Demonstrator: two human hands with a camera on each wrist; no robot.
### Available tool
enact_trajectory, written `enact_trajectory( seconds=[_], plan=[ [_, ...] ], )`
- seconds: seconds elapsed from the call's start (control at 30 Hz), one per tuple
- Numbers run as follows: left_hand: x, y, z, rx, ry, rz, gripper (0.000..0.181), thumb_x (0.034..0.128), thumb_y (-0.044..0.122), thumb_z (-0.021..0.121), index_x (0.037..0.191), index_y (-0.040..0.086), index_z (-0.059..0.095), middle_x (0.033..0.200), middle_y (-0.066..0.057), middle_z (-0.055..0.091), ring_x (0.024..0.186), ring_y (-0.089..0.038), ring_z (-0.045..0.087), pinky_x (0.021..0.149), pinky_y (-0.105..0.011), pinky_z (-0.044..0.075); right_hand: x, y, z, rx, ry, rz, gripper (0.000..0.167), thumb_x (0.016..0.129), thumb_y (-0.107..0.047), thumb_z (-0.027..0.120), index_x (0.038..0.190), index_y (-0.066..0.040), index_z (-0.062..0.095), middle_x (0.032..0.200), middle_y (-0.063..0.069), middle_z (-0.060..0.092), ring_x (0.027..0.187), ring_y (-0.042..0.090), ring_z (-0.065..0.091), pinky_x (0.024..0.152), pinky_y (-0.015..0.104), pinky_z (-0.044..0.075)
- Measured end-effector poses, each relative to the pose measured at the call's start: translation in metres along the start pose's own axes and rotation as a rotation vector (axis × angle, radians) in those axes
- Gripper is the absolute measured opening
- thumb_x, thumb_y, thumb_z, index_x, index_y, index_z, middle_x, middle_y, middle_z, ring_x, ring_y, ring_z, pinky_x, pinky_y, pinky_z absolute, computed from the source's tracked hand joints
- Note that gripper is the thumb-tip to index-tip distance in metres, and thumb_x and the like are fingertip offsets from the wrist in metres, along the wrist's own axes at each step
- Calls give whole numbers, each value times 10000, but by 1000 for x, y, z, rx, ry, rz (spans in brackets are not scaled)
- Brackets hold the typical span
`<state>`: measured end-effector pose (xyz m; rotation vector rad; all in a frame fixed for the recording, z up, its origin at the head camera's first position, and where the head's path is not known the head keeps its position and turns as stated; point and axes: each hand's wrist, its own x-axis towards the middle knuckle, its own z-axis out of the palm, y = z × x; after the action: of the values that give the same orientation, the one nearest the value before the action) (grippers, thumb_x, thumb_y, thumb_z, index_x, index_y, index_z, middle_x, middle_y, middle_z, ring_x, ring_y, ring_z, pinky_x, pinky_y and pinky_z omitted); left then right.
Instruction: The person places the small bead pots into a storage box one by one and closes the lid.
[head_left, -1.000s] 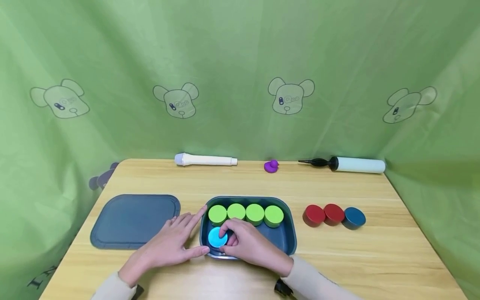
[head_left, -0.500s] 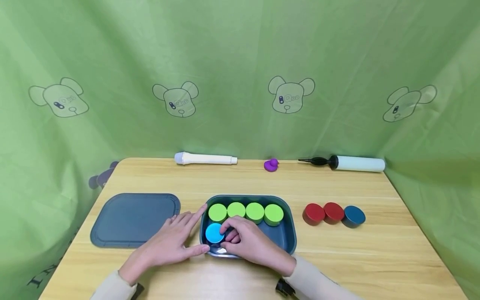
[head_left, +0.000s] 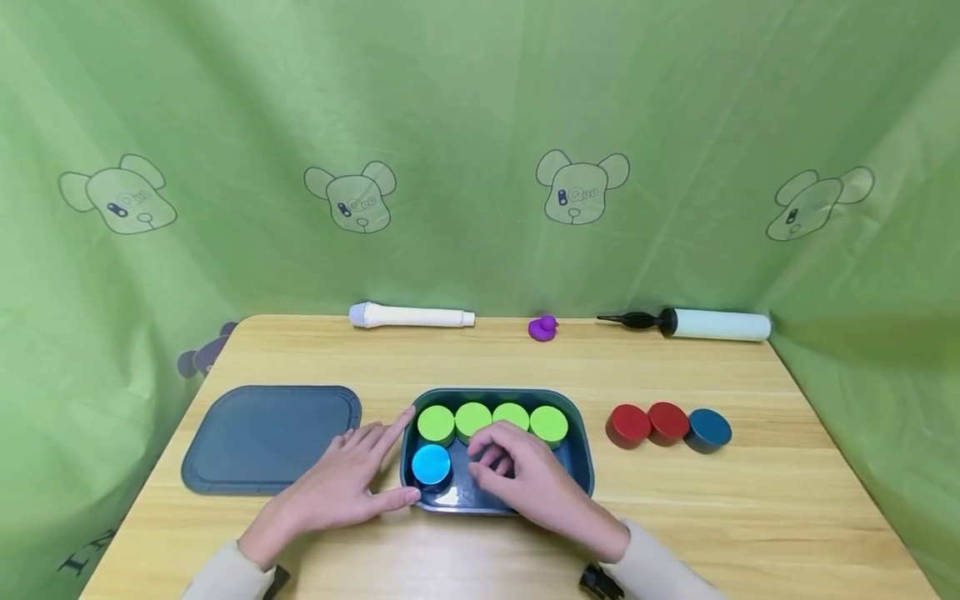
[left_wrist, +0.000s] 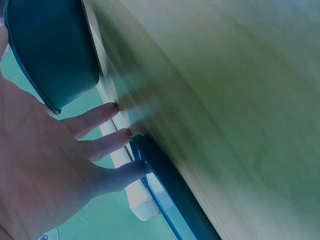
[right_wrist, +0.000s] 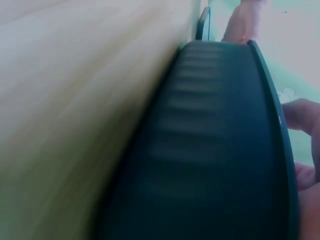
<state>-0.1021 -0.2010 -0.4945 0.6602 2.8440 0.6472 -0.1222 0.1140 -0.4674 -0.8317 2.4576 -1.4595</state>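
A dark blue-grey tray [head_left: 577, 454] holds a row of several green round blocks [head_left: 437, 424] along its far side. One blue round block [head_left: 431, 464] stands in its near left corner. My left hand [head_left: 337, 483] lies spread against the tray's left end, thumb and index finger at the rim; the left wrist view shows its fingers [left_wrist: 97, 147] extended. Over the middle of the tray hovers my right hand [head_left: 528, 479], fingers loosely bent and holding nothing, apart from the blue block. In the right wrist view the tray's side [right_wrist: 200, 150] hides most of that hand.
Two red round blocks [head_left: 628, 426] and a dark blue one [head_left: 708, 430] stand right of the tray. A flat dark lid [head_left: 270, 437] lies at the left. Along the back edge are a white microphone [head_left: 412, 317], a purple duck [head_left: 542, 327] and a pump [head_left: 720, 324].
My right hand has let go of the blue block and moved right. The block shifted slightly left into the corner. My left hand has stayed at the tray's left end.
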Motion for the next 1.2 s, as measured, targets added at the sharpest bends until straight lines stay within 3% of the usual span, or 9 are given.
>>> enact_trajectory(
  seconds=[0.2, 0.43, 0.67, 0.8, 0.93, 1.2],
  plan=[
    [0, 0, 0, 0, -3, 4, 1030, 988, 814, 552, 1774, 373, 53, 1668, -196, 444, 1539, -456, 394, 1172, -819, 249, -13, 6, -19, 18, 146, -55, 208, 1005, -79, 797, 1107, -246, 730, 1000, -89, 697, 869, 148, 676, 719, 284, 593],
    [0, 0, 0, -8, -3, 5, 1028, 991, 805, 561, 1775, 365, 63, 1675, -179, 442, 1546, -452, 385, 1176, -821, 234, -28, 14, -45, 35, 273, -73, 222, 1014, -41, 776, 1094, -242, 725, 1087, 9, 723, 880, 182, 672, 686, 271, 573],
    [1, 0, 0, -16, -6, 7, 1025, 992, 803, 561, 1775, 364, 65, 1683, -173, 435, 1552, -452, 375, 1182, -817, 225, -41, 19, -74, -4, 394, -63, 224, 1008, -3, 774, 1125, -192, 746, 891, 13, 647, 730, 183, 594, 623, 254, 498],
    [0, -1, 1, -15, -3, 6, 1024, 993, 802, 562, 1775, 368, 63, 1683, -167, 437, 1551, -448, 377, 1182, -816, 229, -45, 25, -88, -47, 456, -36, 208, 1002, 2, 777, 1147, -146, 757, 813, 29, 607, 683, 176, 554, 583, 252, 452],
    [0, -1, 1, -12, -2, 5, 1024, 992, 806, 558, 1773, 376, 54, 1687, -167, 432, 1554, -445, 374, 1185, -812, 228, -51, 32, -102, -92, 508, -3, 200, 999, 12, 774, 1145, -123, 757, 847, 58, 615, 707, 170, 554, 608, 237, 453],
    [0, 0, 0, -17, -7, -2, 1024, 990, 806, 560, 1773, 379, 56, 1693, -180, 420, 1560, -456, 360, 1196, -802, 219, -74, 59, -124, -84, 611, 116, 176, 1025, -15, 756, 1197, -47, 732, 895, 60, 610, 727, 160, 537, 606, 240, 440]
  ],
)
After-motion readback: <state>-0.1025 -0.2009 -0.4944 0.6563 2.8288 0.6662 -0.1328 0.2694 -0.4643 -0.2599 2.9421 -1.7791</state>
